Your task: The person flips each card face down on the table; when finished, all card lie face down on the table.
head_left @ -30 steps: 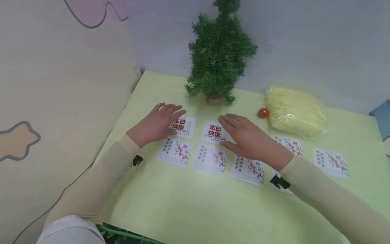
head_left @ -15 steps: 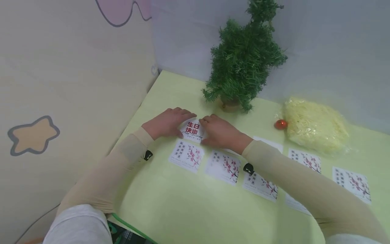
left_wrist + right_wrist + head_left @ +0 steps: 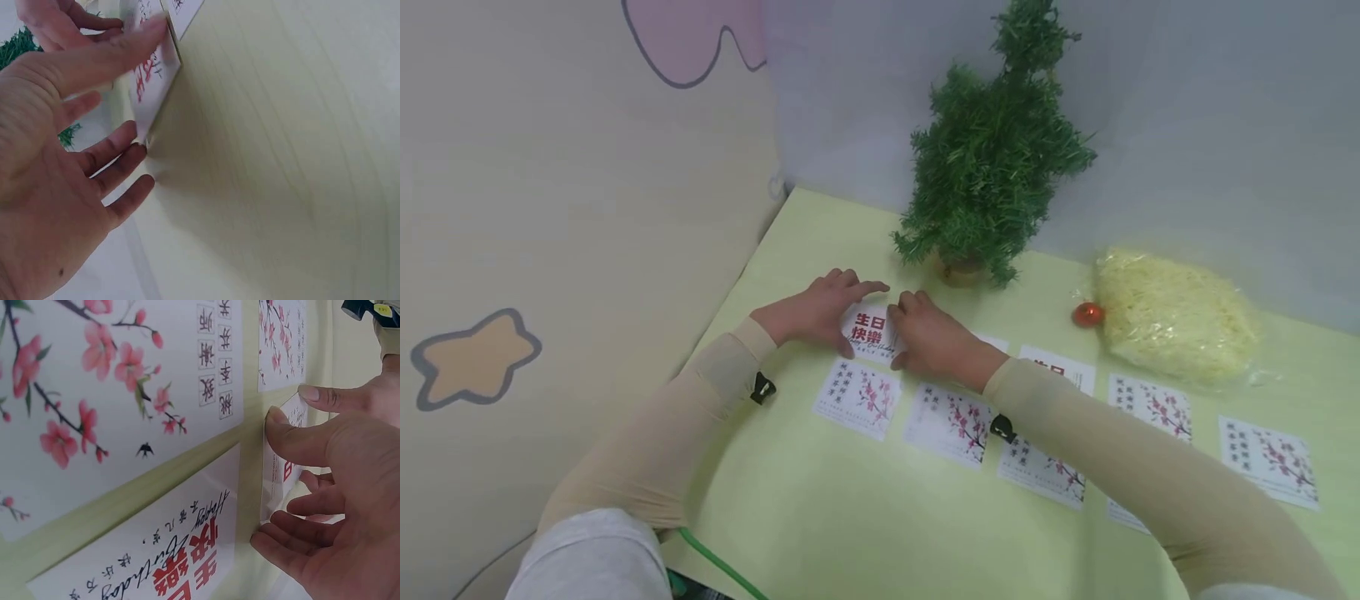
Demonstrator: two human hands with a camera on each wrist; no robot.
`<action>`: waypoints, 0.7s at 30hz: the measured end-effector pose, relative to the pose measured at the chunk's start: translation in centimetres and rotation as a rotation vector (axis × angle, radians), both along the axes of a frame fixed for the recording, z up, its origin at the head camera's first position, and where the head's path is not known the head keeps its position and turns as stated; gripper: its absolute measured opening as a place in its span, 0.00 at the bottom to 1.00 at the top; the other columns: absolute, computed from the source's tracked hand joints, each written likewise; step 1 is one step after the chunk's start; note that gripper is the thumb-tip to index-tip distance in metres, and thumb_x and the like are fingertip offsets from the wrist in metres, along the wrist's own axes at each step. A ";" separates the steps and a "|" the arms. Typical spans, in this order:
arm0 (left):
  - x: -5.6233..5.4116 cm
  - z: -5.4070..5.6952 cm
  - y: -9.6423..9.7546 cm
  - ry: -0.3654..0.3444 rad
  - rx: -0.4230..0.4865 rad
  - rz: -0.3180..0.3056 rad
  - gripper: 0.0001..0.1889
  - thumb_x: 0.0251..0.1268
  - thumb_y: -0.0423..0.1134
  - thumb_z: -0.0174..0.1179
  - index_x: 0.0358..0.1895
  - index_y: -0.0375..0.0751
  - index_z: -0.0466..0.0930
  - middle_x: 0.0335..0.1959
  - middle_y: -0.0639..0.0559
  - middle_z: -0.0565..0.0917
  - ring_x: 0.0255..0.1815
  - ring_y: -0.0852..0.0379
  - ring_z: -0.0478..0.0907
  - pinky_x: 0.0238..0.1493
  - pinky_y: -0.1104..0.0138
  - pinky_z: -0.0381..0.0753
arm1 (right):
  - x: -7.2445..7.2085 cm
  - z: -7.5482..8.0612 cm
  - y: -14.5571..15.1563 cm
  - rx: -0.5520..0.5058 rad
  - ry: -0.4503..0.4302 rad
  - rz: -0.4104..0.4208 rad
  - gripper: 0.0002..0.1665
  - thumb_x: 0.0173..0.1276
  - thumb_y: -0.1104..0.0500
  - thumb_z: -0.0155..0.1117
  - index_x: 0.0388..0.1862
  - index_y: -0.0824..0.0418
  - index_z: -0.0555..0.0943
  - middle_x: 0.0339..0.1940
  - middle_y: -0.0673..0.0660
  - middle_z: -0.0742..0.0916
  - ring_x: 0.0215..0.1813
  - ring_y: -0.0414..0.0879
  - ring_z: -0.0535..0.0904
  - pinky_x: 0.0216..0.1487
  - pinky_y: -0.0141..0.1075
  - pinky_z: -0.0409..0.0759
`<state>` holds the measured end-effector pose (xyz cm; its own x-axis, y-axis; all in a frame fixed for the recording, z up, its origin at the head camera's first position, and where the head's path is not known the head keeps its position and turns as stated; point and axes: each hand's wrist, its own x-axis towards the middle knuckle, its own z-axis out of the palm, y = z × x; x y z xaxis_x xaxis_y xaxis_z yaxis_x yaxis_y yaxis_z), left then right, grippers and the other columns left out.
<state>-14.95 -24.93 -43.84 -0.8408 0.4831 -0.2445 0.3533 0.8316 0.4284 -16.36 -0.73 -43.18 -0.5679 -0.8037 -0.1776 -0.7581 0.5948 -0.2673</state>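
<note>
A white birthday card point(image 3: 868, 332) with red characters lies between the two hands at the left of the row. My left hand point(image 3: 815, 312) holds its left side, the thumb near the front corner and the fingers towards the back. On the card's right side, my right hand point(image 3: 934, 340) grips in the same way, thumb in front and curled fingers behind. In the right wrist view the right thumb point(image 3: 294, 434) and fingertips meet the card's edge point(image 3: 273, 481). A blossom card point(image 3: 856, 398) lies just in front, and another blossom card point(image 3: 950, 422) is near the right wrist.
Further right lie another birthday card point(image 3: 1067, 364), partly covered by the right sleeve, and several blossom cards point(image 3: 1268, 460). Behind the cards stand a small artificial pine tree point(image 3: 988, 167), a red ball point(image 3: 1087, 314) and a clear bag of yellow shredded filler point(image 3: 1176, 317).
The right hand has moved left, from beside the second birthday card to the leftmost one. Both hands have closed in on that card's sides. The head view has shifted a little.
</note>
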 end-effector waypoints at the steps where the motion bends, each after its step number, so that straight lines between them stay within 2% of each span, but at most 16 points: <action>1: 0.0 -0.1 -0.1 -0.013 0.019 0.015 0.65 0.47 0.45 0.91 0.89 0.56 0.57 0.61 0.43 0.73 0.61 0.44 0.67 0.64 0.50 0.72 | 0.1 -0.1 0.0 -0.004 0.007 0.002 0.47 0.68 0.49 0.85 0.75 0.73 0.75 0.56 0.62 0.79 0.58 0.55 0.73 0.62 0.43 0.79; 4: 0.3 0.1 0.0 -0.049 0.087 0.051 0.70 0.44 0.40 0.91 0.91 0.62 0.52 0.62 0.43 0.70 0.60 0.45 0.68 0.64 0.51 0.75 | 0.4 -0.4 0.0 -0.017 0.032 0.008 0.45 0.68 0.48 0.84 0.71 0.73 0.77 0.56 0.62 0.80 0.58 0.55 0.74 0.62 0.44 0.80; 6: 0.5 0.7 0.1 -0.046 0.124 0.046 0.71 0.44 0.35 0.89 0.91 0.63 0.50 0.62 0.42 0.69 0.59 0.45 0.69 0.62 0.51 0.78 | 0.4 -0.5 0.0 -0.016 0.053 0.017 0.45 0.68 0.47 0.84 0.71 0.74 0.77 0.56 0.63 0.80 0.57 0.56 0.74 0.62 0.45 0.80; 11: 0.8 2.2 0.9 -0.004 0.166 0.009 0.69 0.46 0.27 0.84 0.92 0.59 0.49 0.65 0.42 0.72 0.65 0.47 0.72 0.62 0.55 0.83 | 0.7 -0.1 0.0 -0.028 0.038 -0.011 0.59 0.69 0.41 0.82 0.82 0.76 0.66 0.62 0.65 0.81 0.62 0.56 0.76 0.65 0.45 0.80; 14: 0.9 3.0 1.4 0.006 0.187 -0.007 0.68 0.50 0.24 0.80 0.92 0.61 0.48 0.68 0.42 0.73 0.69 0.47 0.73 0.62 0.55 0.84 | 0.9 -0.1 -0.2 -0.061 0.011 -0.038 0.66 0.69 0.37 0.81 0.87 0.74 0.59 0.65 0.64 0.82 0.64 0.55 0.76 0.65 0.44 0.80; 18: 1.2 3.7 1.7 0.027 0.194 -0.029 0.66 0.52 0.23 0.79 0.92 0.61 0.49 0.71 0.41 0.73 0.71 0.45 0.72 0.60 0.55 0.85 | 1.0 -0.5 -0.6 -0.069 0.080 -0.055 0.65 0.69 0.36 0.80 0.86 0.74 0.62 0.63 0.63 0.85 0.63 0.55 0.77 0.66 0.47 0.79; 21: 1.6 3.9 1.9 0.053 0.163 -0.044 0.69 0.48 0.21 0.79 0.92 0.60 0.49 0.74 0.41 0.70 0.72 0.45 0.69 0.58 0.56 0.85 | 0.8 -0.6 -0.8 -0.064 0.127 -0.063 0.62 0.69 0.37 0.81 0.84 0.76 0.65 0.62 0.64 0.86 0.62 0.56 0.77 0.69 0.48 0.77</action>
